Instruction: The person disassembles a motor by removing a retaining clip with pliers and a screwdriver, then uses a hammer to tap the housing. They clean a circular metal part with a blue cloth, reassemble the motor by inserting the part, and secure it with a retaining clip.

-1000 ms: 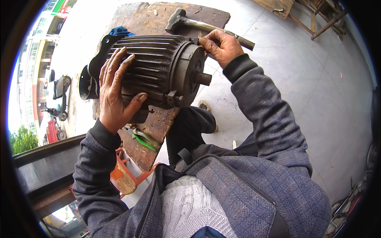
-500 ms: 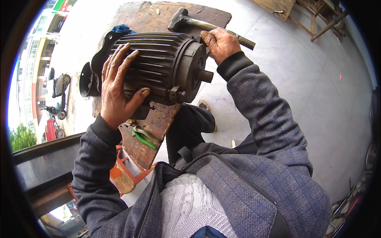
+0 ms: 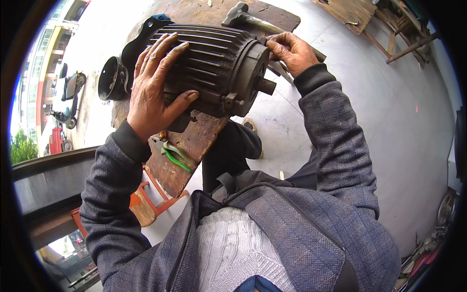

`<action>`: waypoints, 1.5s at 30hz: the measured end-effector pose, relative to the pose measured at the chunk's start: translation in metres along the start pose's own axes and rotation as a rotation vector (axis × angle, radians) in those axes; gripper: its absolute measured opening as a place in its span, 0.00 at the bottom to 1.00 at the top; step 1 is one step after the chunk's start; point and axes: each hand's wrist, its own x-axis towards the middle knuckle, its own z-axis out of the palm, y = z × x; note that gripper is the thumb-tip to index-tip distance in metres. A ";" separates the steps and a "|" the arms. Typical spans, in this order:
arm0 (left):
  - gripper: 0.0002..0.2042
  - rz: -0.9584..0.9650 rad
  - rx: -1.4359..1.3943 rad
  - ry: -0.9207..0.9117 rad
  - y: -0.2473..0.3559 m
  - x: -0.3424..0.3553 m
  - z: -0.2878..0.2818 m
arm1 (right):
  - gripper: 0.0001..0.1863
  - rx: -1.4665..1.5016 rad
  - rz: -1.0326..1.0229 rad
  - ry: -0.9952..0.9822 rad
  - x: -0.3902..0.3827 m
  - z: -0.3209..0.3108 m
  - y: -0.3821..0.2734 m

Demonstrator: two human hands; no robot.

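A dark, finned electric motor [image 3: 206, 61] lies on its side on a worn wooden bench [image 3: 206, 141], its shaft [image 3: 266, 86] pointing right. My left hand [image 3: 158, 85] rests across the fins with fingers spread and thumb apart, holding nothing between them. At the far edge of the motor's right end, my right hand [image 3: 291, 51] pinches with thumb and forefinger; what sits between the fingertips is hidden. A bolt [image 3: 236, 103] shows in a lug at the near side of that end. Just beyond the motor lies a hammer [image 3: 238, 15], its handle running behind my right hand.
Green-handled pliers [image 3: 176, 159] lie on the near part of the bench. A dark round cover [image 3: 112, 80] stands at the motor's left end, and blue cloth [image 3: 161, 17] behind it. An orange stool [image 3: 143, 209] is below left; another wooden bench [image 3: 352, 12] stands far right.
The view has shifted, so the motor and bench appear higher and farther right. My right hand keeps to the motor's far edge with its fingers bent more tightly. My left hand stays on the fins.
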 end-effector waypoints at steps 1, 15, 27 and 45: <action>0.38 0.005 0.006 0.007 0.000 0.000 0.001 | 0.23 -0.079 -0.056 0.000 0.001 0.000 0.002; 0.38 0.040 0.014 0.024 -0.004 -0.002 0.002 | 0.21 -0.522 -0.344 0.181 0.004 0.000 0.011; 0.21 -0.498 -0.620 0.643 -0.116 -0.095 -0.038 | 0.20 -0.145 0.070 0.108 -0.092 -0.080 0.026; 0.09 -0.236 0.039 -0.135 -0.181 -0.215 0.080 | 0.14 -0.549 0.361 -0.215 -0.203 0.047 -0.006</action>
